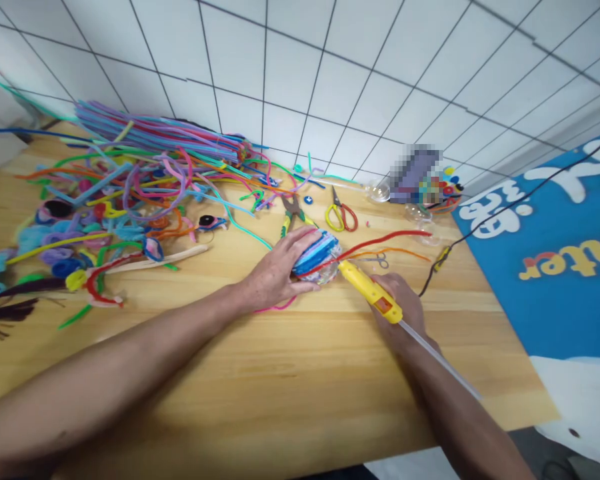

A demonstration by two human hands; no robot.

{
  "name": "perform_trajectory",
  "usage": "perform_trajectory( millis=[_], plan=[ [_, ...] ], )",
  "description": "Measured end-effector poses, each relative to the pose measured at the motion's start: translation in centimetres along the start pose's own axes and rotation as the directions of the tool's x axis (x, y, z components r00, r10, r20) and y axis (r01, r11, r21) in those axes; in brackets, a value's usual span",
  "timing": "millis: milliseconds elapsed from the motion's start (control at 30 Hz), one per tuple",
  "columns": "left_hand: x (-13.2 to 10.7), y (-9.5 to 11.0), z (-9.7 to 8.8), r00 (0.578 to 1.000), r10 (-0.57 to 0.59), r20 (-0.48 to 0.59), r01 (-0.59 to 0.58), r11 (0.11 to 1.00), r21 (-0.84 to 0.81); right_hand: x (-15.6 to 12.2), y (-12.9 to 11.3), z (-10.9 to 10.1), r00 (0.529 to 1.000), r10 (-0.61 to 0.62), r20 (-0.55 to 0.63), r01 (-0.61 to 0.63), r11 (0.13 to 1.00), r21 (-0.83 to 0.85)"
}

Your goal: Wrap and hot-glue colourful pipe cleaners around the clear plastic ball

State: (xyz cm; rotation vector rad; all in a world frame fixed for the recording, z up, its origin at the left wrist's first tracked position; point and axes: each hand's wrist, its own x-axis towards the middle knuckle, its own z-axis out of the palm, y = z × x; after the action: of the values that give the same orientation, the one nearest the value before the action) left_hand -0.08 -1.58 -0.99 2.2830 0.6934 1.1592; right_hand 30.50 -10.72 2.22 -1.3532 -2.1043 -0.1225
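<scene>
My left hand (280, 270) is closed around a clear rounded piece (319, 257) partly covered with blue, purple and pink pipe cleaner rows. From it a red pipe cleaner (380, 240) stretches out to the right, with an orange pipe cleaner (397, 251) just below. In my right hand (400, 303) is a yellow hot glue gun (370, 290), its nozzle at the right edge of the rounded piece. A clear glue stick (443, 360) juts from the gun's back end. Whether the nozzle touches the piece I cannot tell.
Beyond my hands lie pliers (293, 212), red-and-yellow scissors (341, 215) and small metal scissors (380, 259). A pipe cleaner bundle (165, 133) and a tangled heap (130, 193) fill the left. Clear plastic balls (377, 191) stand near the tiled wall (300, 73). A black cord (480, 230) crosses the right.
</scene>
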Motion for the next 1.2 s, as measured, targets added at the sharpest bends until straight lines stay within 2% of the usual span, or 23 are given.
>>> perform_trajectory(
  millis=[133,233,333,467,633,700,800,1000,1100,1200],
  plan=[
    [-0.1,0.0,0.1,1.0,0.026,0.002,-0.026,1.0,-0.002,0.3,-0.1,-0.6,0.986,0.078,0.15,-0.073,0.996,-0.044],
    [-0.1,0.0,0.2,0.999,0.032,0.003,-0.032,0.999,-0.002,0.8,-0.4,-1.0,0.93,0.226,0.29,-0.191,0.971,-0.145],
    [-0.1,0.1,0.2,1.0,0.023,0.0,-0.023,1.0,-0.008,1.0,-0.8,-1.2,0.887,0.359,0.292,-0.298,0.926,-0.234],
    [-0.1,0.2,0.2,1.0,0.008,0.008,-0.008,1.0,-0.015,1.2,-1.3,-1.6,0.875,0.404,0.267,-0.339,0.905,-0.259],
    [-0.1,0.3,0.2,1.0,0.012,0.003,-0.012,1.0,-0.018,2.4,-2.2,-2.0,0.789,0.44,0.429,-0.357,0.896,-0.263],
    [-0.1,0.3,0.2,1.0,0.011,0.0,-0.011,1.0,-0.016,2.8,-2.6,-2.1,0.776,0.44,0.451,-0.359,0.897,-0.258],
    [-0.1,0.2,0.3,1.0,0.005,0.0,-0.005,1.0,-0.024,2.5,-2.9,-2.3,0.782,0.396,0.48,-0.318,0.917,-0.239],
    [0.0,0.2,0.2,1.0,-0.004,-0.009,0.003,0.999,-0.046,0.4,-1.7,-1.9,0.882,0.238,0.407,-0.174,0.966,-0.189],
    [0.0,0.1,0.3,1.0,-0.002,-0.013,0.002,0.999,-0.048,0.1,-0.7,-1.6,0.884,0.189,0.427,-0.127,0.977,-0.17],
    [0.0,-0.1,0.4,1.0,0.006,-0.03,-0.008,0.999,-0.043,0.4,-0.8,-1.6,0.884,0.228,0.409,-0.147,0.965,-0.219]
  ],
)
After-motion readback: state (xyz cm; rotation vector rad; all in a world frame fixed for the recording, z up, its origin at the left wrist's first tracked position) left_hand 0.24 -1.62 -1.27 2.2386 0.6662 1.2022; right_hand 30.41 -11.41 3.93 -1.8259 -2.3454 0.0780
